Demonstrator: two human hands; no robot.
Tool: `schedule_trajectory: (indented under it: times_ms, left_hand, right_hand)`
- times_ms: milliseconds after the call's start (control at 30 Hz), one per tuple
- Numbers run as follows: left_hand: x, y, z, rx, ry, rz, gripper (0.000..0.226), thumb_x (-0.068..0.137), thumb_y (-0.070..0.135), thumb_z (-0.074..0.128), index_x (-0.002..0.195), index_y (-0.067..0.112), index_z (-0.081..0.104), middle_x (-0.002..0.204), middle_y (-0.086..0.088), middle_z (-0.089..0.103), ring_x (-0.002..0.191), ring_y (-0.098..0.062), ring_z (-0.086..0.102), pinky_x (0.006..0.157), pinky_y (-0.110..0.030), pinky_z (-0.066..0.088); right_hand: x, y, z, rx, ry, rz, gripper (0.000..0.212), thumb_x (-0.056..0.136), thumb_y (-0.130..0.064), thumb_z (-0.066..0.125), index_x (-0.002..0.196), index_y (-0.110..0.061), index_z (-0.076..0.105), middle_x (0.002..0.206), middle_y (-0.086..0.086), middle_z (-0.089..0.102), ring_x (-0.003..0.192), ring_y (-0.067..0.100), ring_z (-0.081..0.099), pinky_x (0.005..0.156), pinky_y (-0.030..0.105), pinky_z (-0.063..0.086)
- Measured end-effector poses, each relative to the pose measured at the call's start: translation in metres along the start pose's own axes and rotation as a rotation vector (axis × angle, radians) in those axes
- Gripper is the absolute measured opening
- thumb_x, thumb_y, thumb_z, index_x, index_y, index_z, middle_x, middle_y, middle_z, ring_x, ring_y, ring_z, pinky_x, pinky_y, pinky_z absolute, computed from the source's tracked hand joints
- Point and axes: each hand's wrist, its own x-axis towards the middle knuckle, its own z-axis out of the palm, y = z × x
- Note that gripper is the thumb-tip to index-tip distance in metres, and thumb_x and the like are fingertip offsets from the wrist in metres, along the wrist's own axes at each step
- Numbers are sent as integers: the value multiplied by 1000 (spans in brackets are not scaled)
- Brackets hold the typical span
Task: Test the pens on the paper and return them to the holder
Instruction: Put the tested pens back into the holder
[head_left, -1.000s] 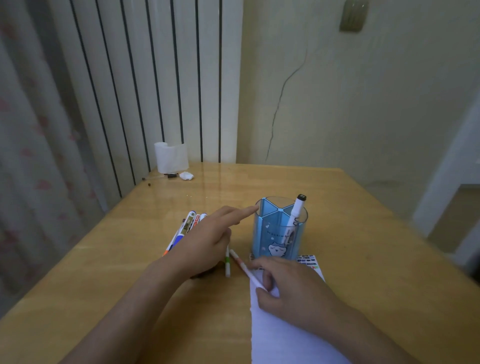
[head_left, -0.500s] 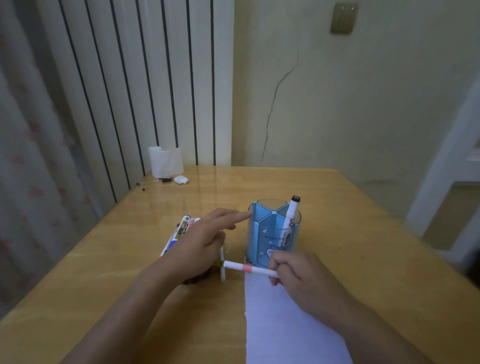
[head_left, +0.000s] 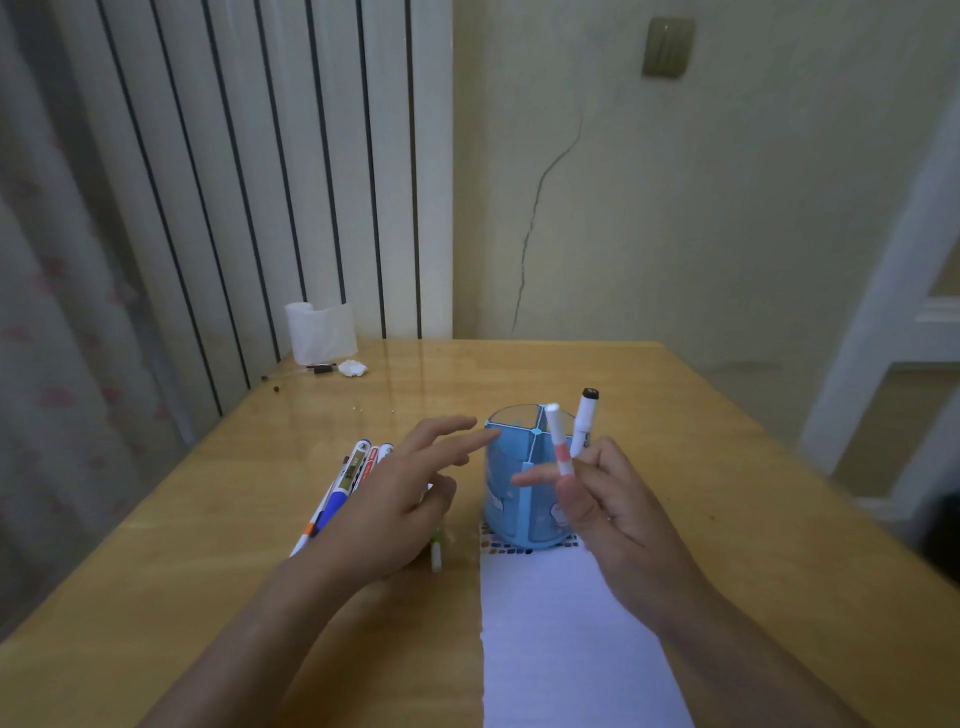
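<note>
Now right hand (head_left: 605, 506) pinches pen (head_left: 560, 447), upright.

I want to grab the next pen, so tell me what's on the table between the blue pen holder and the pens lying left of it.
The head view shows the left hand hovering there, between holder and pens.

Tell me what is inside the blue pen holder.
One black-capped white marker stands in the right compartment of the blue pen holder. The other compartments look empty at the top; the right hand covers part of its front.
</note>
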Motion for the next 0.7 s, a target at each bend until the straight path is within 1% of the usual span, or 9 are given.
schedule_trajectory:
  times_ms: [133,167,233,267,333,467,533,633,700]
  left_hand:
    - [0,-1,3,30,-32,0,64,98,3,48,143,48,41,155,32,25,143,2,28,112,-35,38]
    - [0,0,4,17,-32,2,63,98,3,49,143,46,42,154,31,28,143,3,28,112,-36,38]
    - [0,3,3,-6,-10,14,60,97,2,49,142,42,46,151,28,35,141,2,32,111,-37,39]
    - [0,4,3,-4,6,21,59,97,1,49,141,41,47,150,27,38,140,1,35,110,-35,40]
    - [0,4,2,11,25,20,61,97,1,48,143,41,45,149,26,39,139,2,35,111,-31,38]
    - [0,1,4,22,-21,12,63,98,2,49,146,42,41,153,28,33,143,5,26,115,-26,29]
    - [0,1,4,24,-28,18,62,98,1,48,145,41,44,152,28,34,142,6,27,114,-21,28]
    - [1,3,1,43,-17,19,60,97,0,48,141,41,49,149,29,38,140,8,30,108,-11,28]
    - [1,3,1,48,-17,23,60,97,0,48,141,41,49,148,29,38,139,8,31,107,-12,30]
  right_hand:
    - [1,-2,-5,18,82,-40,30,99,-52,41,108,-43,69,94,-13,56,85,9,58,69,20,45]
    - [1,-1,-5,50,111,-30,23,99,-46,45,107,-42,66,90,-11,58,81,7,57,67,21,44]
    - [2,-1,-6,129,161,-2,14,97,-37,53,108,-43,59,82,-6,59,73,11,57,62,24,46]
    - [2,-2,-7,156,185,-5,19,98,-32,57,111,-45,55,82,-5,62,75,16,60,62,29,50]
    - [3,-3,-8,194,243,-26,40,98,-18,62,118,-48,45,90,0,69,78,25,66,68,39,57]
    - [7,-5,-10,236,349,-86,66,95,-2,62,134,-46,31,90,9,75,72,24,69,71,33,59]
    - [10,-5,-10,232,383,-105,69,95,-2,61,136,-47,29,89,8,75,70,23,69,70,31,57]
    - [15,-4,-11,229,431,-110,64,96,-2,62,140,-37,31,90,6,76,69,19,68,67,25,53]
    - [19,-4,-11,212,460,-117,62,96,-2,62,139,-35,32,92,4,76,69,17,68,66,23,52]
